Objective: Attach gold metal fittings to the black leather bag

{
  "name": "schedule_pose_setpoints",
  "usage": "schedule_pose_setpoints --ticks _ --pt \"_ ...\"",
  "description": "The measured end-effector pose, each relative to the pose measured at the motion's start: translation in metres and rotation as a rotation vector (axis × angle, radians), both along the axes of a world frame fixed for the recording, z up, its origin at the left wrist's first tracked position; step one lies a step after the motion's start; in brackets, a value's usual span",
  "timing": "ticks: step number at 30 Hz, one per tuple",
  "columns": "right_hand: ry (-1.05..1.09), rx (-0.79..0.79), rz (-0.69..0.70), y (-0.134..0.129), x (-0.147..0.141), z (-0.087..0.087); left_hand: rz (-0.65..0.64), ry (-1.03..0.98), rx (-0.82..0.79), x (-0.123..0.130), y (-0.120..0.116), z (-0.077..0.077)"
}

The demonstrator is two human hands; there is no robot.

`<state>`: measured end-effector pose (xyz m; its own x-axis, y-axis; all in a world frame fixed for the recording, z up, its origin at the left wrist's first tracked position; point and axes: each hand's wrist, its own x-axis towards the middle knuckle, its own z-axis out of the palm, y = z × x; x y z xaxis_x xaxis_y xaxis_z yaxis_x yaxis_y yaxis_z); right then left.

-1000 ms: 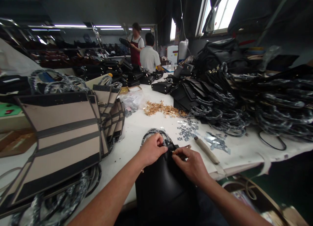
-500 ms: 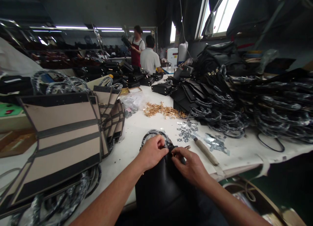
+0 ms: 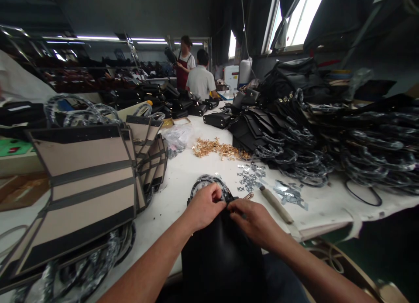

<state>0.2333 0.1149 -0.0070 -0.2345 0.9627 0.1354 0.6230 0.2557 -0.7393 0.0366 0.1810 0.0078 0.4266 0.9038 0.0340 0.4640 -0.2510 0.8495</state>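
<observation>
With our left hand (image 3: 205,205) we are bending the fingers in toward the thumb, apparently pinching the top edge of a black bag (image 3: 219,259). With our right hand (image 3: 253,215) we are pinching that edge just beside it, thumb and fingertips close together; whatever small part is sitting between them, we cannot tell. The bag is standing in front of us at the table's near edge, probably so that its top is staying within easy reach of both hands. Its plastic-wrapped handle (image 3: 207,179) is lying beyond the left hand, the wrapping likely guarding the surface.

A tool with a pale grip (image 3: 276,203) is lying right of the right hand, seemingly for quick pickup. Flat metal plates (image 3: 250,176) and gold-coloured fittings (image 3: 218,149) are lying loose on the white table (image 3: 178,185), perhaps for easy picking. Beige-faced panels (image 3: 91,163) are leaning at left; black pieces (image 3: 294,132) are piling up at right.

Farther off, two co-workers (image 3: 201,81) are standing or sitting close together. A white appliance (image 3: 231,77) is showing a coloured mark, too small for us to be reading; we are finding no legible brand.
</observation>
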Motion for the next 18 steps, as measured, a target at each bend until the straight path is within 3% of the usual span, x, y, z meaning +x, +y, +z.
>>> schedule_pose_setpoints --ticks 6,18 --pt "0.049 -0.079 -0.110 0.001 -0.003 0.000 0.006 -0.011 0.015 -0.001 0.003 0.003" --pt "0.022 -0.136 -0.064 0.008 -0.004 0.005 -0.013 0.021 0.040 0.003 -0.006 0.010"
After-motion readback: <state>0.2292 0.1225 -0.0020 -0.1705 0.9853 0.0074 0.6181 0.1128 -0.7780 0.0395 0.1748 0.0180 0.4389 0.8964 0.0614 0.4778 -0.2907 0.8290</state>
